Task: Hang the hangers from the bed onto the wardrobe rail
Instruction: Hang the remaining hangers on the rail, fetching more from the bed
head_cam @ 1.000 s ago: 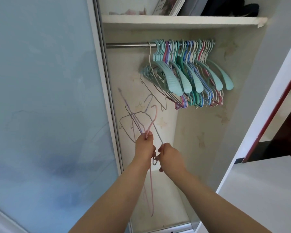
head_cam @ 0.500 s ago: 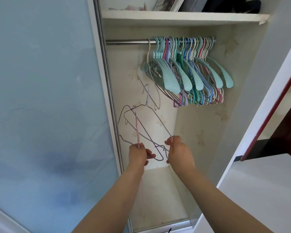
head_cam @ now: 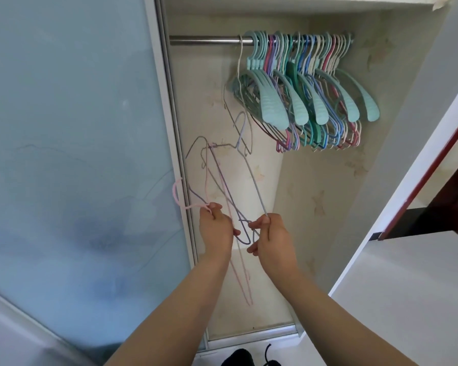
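Note:
Both my hands are inside the open wardrobe, well below the metal rail. My left hand grips a pink wire hanger, whose hook curls out to the left, along with purple wire hangers. Gripping the lower bar of a grey-lilac wire hanger, my right hand holds it tilted, its hook pointing up toward the rail. The held hangers are tangled together between my hands. Several teal, pink and blue hangers hang bunched at the rail's right end.
A frosted sliding door stands at the left, its frame close to my left hand. The left half of the rail is bare. A white door with a red edge stands open at the right. A dark object lies on the floor below.
The pink hanger has swung so its hook now points left past the door frame. My hands have drawn slightly further apart, and the view has tilted downward.

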